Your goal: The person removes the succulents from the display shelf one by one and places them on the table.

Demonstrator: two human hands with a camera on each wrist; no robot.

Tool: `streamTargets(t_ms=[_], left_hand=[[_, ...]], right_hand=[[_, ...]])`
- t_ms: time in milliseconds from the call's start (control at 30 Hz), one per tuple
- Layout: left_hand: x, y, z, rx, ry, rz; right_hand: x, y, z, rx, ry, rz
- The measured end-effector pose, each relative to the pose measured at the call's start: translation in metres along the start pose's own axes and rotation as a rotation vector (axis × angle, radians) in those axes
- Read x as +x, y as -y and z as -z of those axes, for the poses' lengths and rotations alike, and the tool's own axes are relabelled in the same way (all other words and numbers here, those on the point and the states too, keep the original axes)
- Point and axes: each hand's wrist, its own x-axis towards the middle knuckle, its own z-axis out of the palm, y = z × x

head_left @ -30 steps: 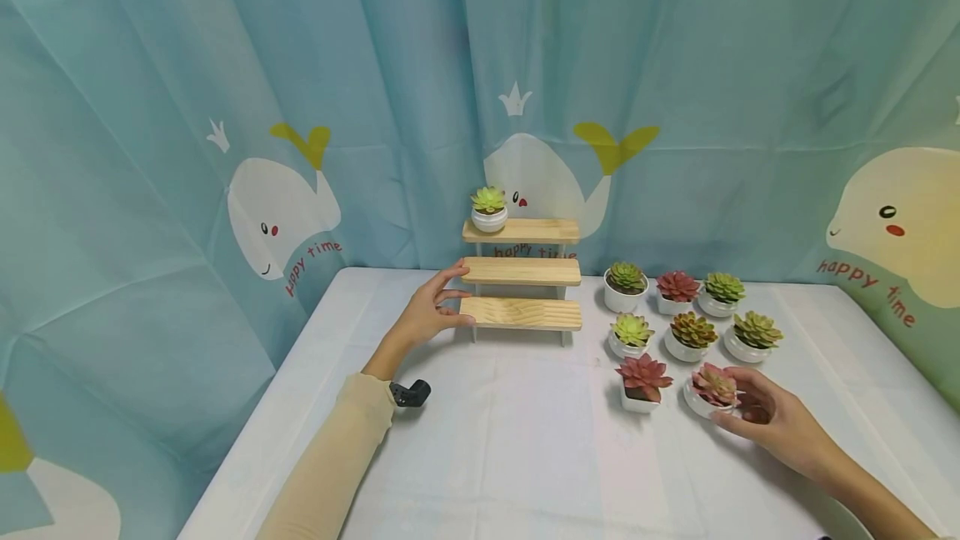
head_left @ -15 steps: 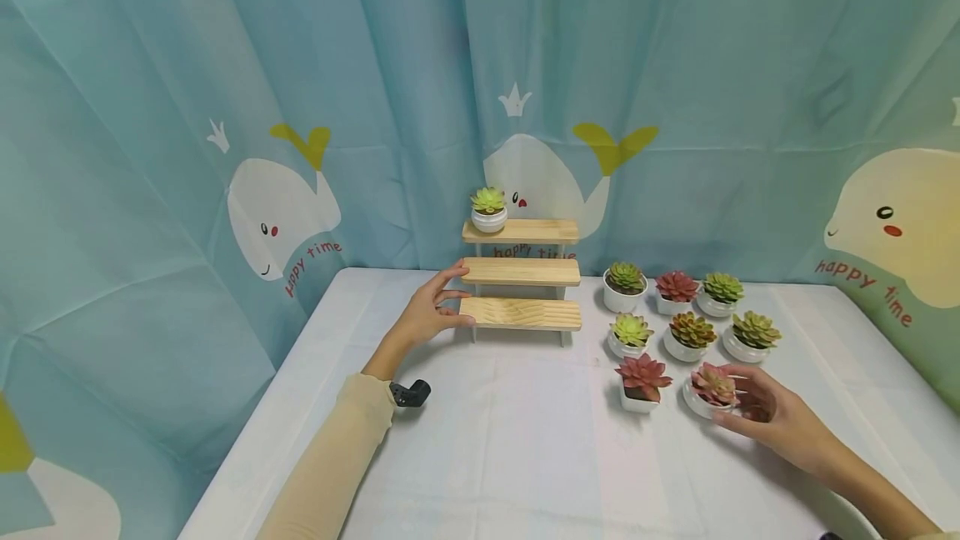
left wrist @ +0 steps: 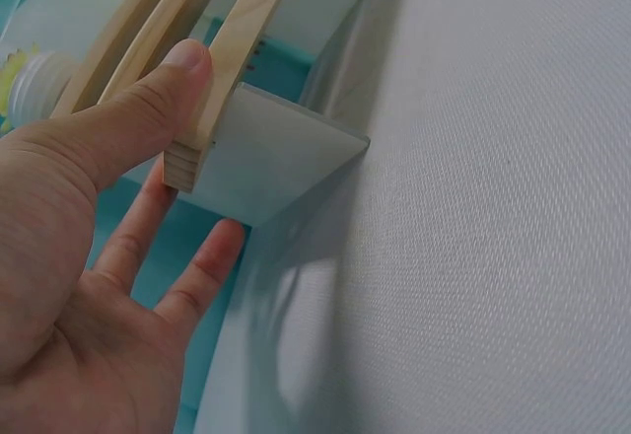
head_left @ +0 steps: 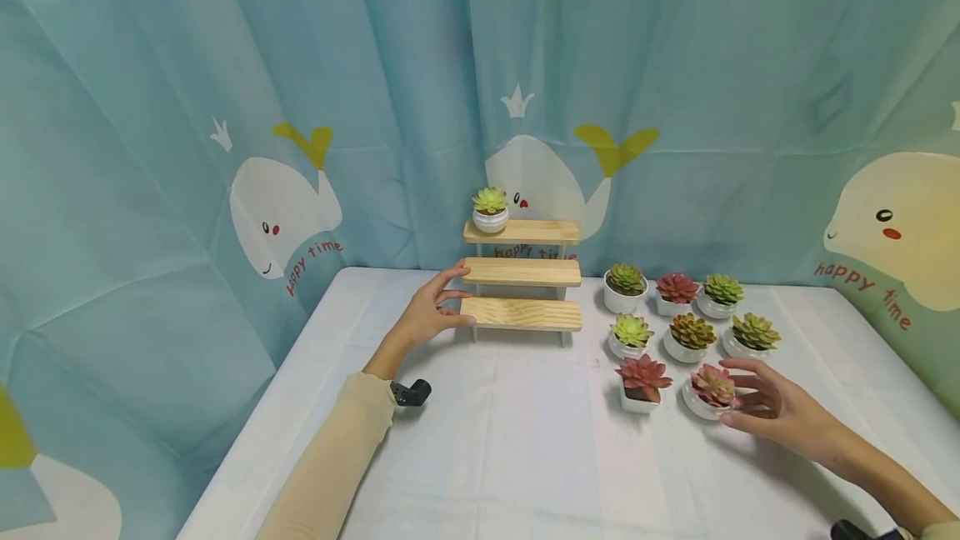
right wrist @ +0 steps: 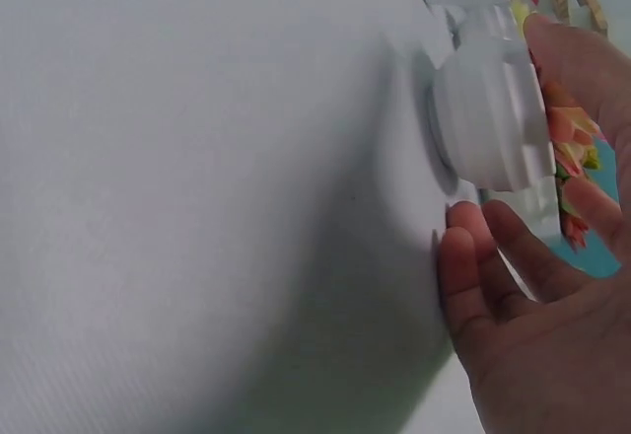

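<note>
A three-tier wooden display stand [head_left: 521,272] stands at the table's back, one green potted succulent [head_left: 490,209] on its top tier. My left hand [head_left: 423,315] holds the stand by its left end. In the left wrist view, the thumb [left wrist: 163,104] lies along a wooden tier with the fingers behind it. On the right, my right hand [head_left: 780,411] is spread beside a pink succulent in a white pot [head_left: 708,392]; thumb and fingertips are close to the pot, which sits on the table. The right wrist view shows the pot [right wrist: 493,113] between thumb and fingers.
Several other potted succulents stand close by: a red one [head_left: 642,382] just left, with yellow-green [head_left: 630,334], brownish [head_left: 688,335] and green [head_left: 752,333] ones behind. Blue curtain [head_left: 405,107] hangs behind the white tablecloth [head_left: 510,440].
The right hand's thumb and fingers have loosened from around the pink succulent's pot and shifted slightly right. Its pot stays put. Left hand and stand hold still.
</note>
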Motion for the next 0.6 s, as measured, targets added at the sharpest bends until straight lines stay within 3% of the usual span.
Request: streamTargets(t_ms=[600], left_hand=[[0.0,-0.001,0.0,0.011,-0.003,0.011]], right_hand=[[-0.007,0.009,0.029,-0.022,0.028,0.063]])
